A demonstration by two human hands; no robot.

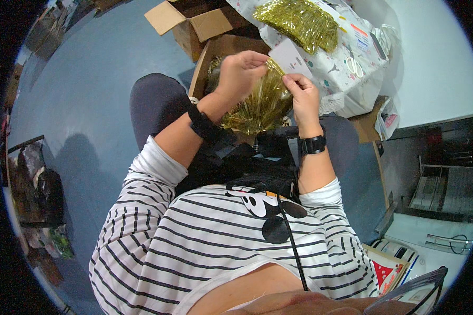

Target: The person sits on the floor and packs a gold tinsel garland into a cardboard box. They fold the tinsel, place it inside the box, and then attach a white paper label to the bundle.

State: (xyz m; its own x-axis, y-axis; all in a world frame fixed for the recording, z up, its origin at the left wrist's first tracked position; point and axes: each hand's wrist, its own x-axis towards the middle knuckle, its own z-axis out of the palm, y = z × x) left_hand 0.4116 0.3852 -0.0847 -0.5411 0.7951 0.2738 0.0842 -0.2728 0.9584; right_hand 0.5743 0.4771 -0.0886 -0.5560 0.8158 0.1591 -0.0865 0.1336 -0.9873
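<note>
A bunch of gold metallic tinsel fringe [258,104] hangs between my hands, its loose strands spreading downward above an opened cardboard box [200,78]. My left hand [242,73] pinches one end of the narrow gathered top strip. At the other end of that strip, the thumb and fingers of my right hand [304,92] are closed on it. Just behind the strip lies a white card [291,57] with punched hanging slots. More gold tinsel [299,23] is heaped on a patterned white cover [325,65] beyond my right hand.
White-handled scissors [354,67] and a dark phone-like object [378,46] lie on the cover. Another open carton [211,25] stands behind the box. My knees [155,98] flank the box. Bagged items [49,193] sit on the floor at left, a white cabinet [429,94] at right.
</note>
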